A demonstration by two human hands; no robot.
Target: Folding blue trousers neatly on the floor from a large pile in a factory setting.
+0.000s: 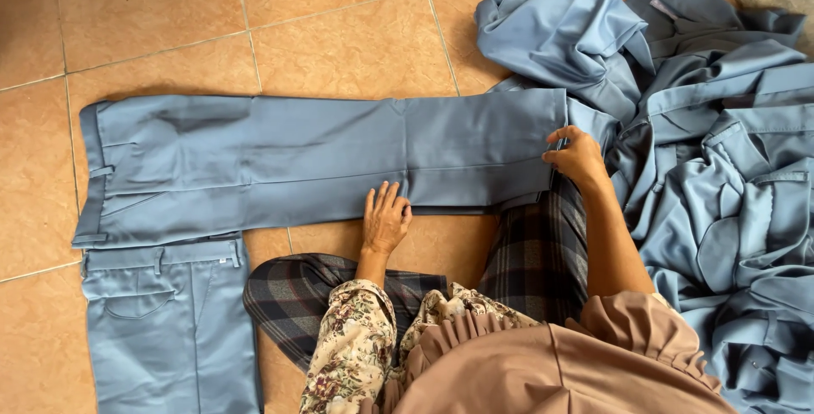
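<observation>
1. I see a pair of blue trousers (297, 164) lying flat on the tiled floor (339, 41), stretched out long from side to side. The waist end is far off to the left of both hands, and the leg ends are at the right.

2. My left hand (386, 217) lies flat on the near edge of the trousers, about the middle. The fingers are spread apart and press down — they grip nothing.

3. My right hand (577, 158) is at the leg ends. The fingers are pinched together on the cloth edge there, so this hand is clamped on the trousers.

4. I think the trousers are soft and light. They bend anywhere, and they will sag if I lift them by one spot only.

5. The cloth looks smooth, so I think it could slide a bit on the tiles. A flat hand on top keeps it from moving.

6. The best places to take hold, I think, are the leg ends and the waist band — those edges are thicker and easy to pinch.

7. A second pair of trousers (170, 321) lies below the left hand and off to its left, just beside the waist of the first pair.

8. A pile of blue clothes (721, 126) sits past the right hand, all crumpled up.

9. My knees are under a checked skirt (339, 291), below both hands.
</observation>
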